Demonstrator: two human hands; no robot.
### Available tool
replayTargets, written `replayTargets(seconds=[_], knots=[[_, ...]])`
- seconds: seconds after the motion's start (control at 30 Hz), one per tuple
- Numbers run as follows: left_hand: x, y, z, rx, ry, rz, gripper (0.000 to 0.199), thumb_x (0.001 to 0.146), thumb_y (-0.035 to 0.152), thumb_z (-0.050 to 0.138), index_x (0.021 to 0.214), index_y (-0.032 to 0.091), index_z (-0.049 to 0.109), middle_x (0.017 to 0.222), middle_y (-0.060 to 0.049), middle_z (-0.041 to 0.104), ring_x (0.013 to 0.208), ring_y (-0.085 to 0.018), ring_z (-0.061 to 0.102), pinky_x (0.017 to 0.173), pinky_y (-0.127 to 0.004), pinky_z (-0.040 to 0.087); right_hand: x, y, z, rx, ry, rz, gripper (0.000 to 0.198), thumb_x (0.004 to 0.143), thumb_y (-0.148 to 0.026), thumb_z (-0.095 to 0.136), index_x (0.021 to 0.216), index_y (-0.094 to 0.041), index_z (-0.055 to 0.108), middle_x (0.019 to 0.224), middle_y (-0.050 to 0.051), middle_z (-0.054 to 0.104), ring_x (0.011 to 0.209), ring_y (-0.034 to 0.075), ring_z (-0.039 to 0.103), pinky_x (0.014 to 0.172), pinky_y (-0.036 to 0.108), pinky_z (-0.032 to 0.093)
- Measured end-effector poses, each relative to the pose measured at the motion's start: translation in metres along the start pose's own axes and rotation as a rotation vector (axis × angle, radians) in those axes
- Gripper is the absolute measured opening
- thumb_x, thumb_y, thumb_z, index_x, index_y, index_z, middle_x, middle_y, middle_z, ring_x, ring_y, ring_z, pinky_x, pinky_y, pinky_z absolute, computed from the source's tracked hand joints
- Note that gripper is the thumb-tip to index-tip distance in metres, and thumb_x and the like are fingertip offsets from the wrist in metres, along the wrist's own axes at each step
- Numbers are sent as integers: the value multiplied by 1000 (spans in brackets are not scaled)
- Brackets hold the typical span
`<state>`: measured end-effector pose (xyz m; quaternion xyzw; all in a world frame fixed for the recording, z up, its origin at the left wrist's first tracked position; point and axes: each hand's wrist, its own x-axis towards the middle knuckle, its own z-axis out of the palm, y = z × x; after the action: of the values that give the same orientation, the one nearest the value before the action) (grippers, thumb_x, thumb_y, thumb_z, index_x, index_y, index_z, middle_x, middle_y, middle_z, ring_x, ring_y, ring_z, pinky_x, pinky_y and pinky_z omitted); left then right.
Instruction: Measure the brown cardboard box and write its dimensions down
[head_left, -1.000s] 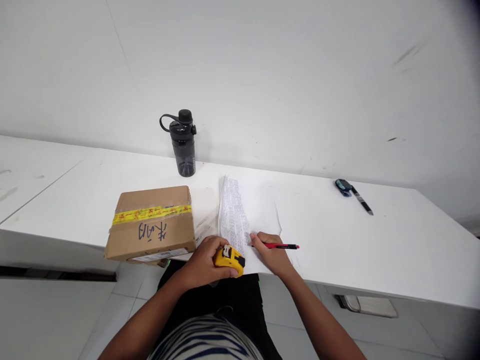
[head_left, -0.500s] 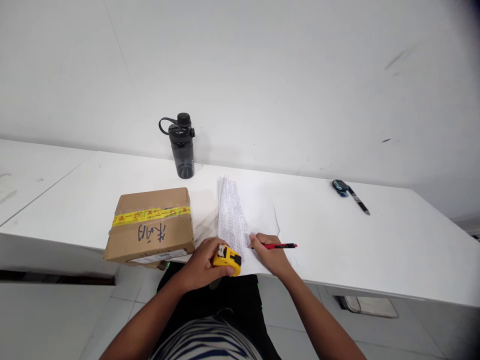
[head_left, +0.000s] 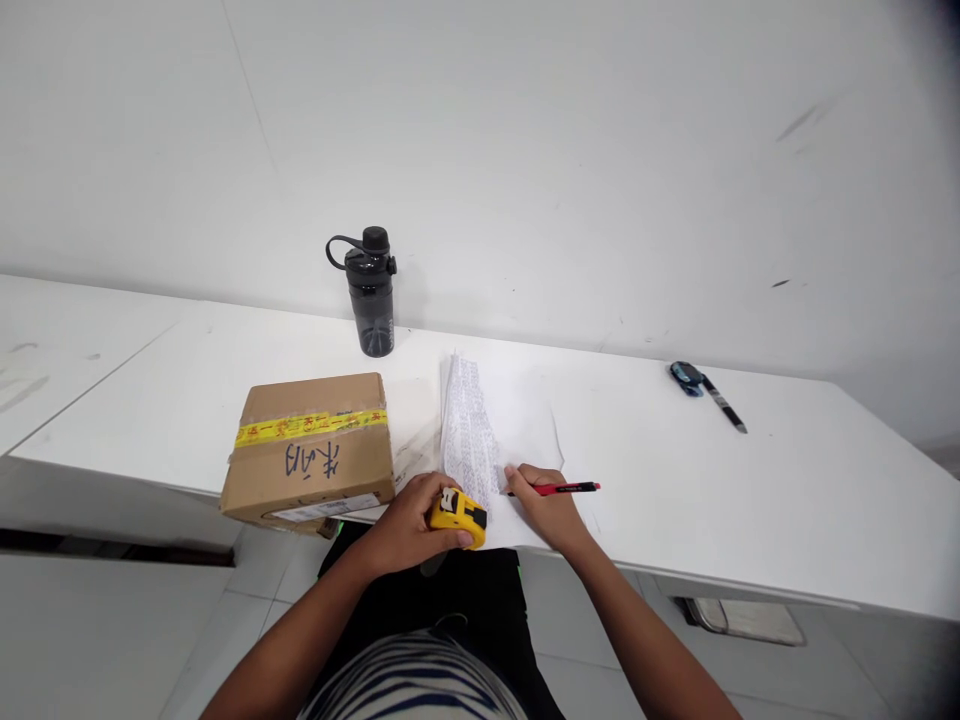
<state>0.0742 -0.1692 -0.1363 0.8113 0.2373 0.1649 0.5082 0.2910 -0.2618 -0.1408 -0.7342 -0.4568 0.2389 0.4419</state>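
Observation:
My left hand (head_left: 414, 525) is closed round a yellow tape measure (head_left: 458, 517) at the front edge of the table, over the lower end of the papers. In my right hand (head_left: 547, 505) is a red and black pen (head_left: 568, 488), its tip down by the paper and its back end pointing right. Under both hands lie sheets of paper (head_left: 469, 430), the left part covered in dense small writing or print, the right part (head_left: 529, 420) blank. Left of my left hand stands a brown cardboard box (head_left: 311, 470) with yellow tape and dark handwriting.
A dark drinking bottle (head_left: 373, 300) with a carry loop stands behind the box, near the wall. Far right on the white table (head_left: 660, 490) lie a small dark blue object (head_left: 685, 376) and a black marker (head_left: 724, 403). The box overhangs the table's front edge.
The whole view has shifted slightly, so things appear a little further right. Both hands keep their holds on the tape measure and the pen, with hardly any movement over the paper.

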Motion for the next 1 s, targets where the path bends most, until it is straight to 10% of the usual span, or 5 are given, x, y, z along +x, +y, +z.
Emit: replayTargets(seconds=[0.27, 0.53, 0.8, 1.0], knots=[[-2, 0, 3, 34, 57, 12, 49, 70, 43, 77, 109, 22, 56, 109, -5, 61, 102, -22, 57, 90, -34, 46, -1, 3, 6, -56, 249, -30, 38, 88, -51, 51, 92, -18, 69, 93, 9, 71, 87, 24, 64, 78, 35, 50], [-18, 16, 11, 276, 133, 333, 51, 66, 54, 79, 99, 21, 59, 98, -5, 69, 95, -22, 62, 101, -43, 40, 0, -2, 15, -240, 247, -26, 58, 91, -37, 44, 145, -17, 37, 126, 15, 60, 85, 24, 62, 75, 42, 51], [-53, 44, -4, 716, 513, 729, 19, 87, 17, 54, 105, 18, 59, 100, -5, 73, 102, -18, 63, 113, -43, 33, -70, -68, 9, -61, 122, -863, 34, 95, -49, 46, 108, -20, 60, 78, 5, 66, 68, 19, 61, 61, 32, 49], [-64, 49, -12, 821, 694, 777, 16, 86, 12, 55, 100, 16, 62, 89, -5, 72, 93, -17, 63, 107, -47, 44, -87, -84, 31, -291, 219, -955, 24, 89, -25, 61, 111, -17, 56, 73, 5, 69, 60, 17, 64, 55, 29, 49]])
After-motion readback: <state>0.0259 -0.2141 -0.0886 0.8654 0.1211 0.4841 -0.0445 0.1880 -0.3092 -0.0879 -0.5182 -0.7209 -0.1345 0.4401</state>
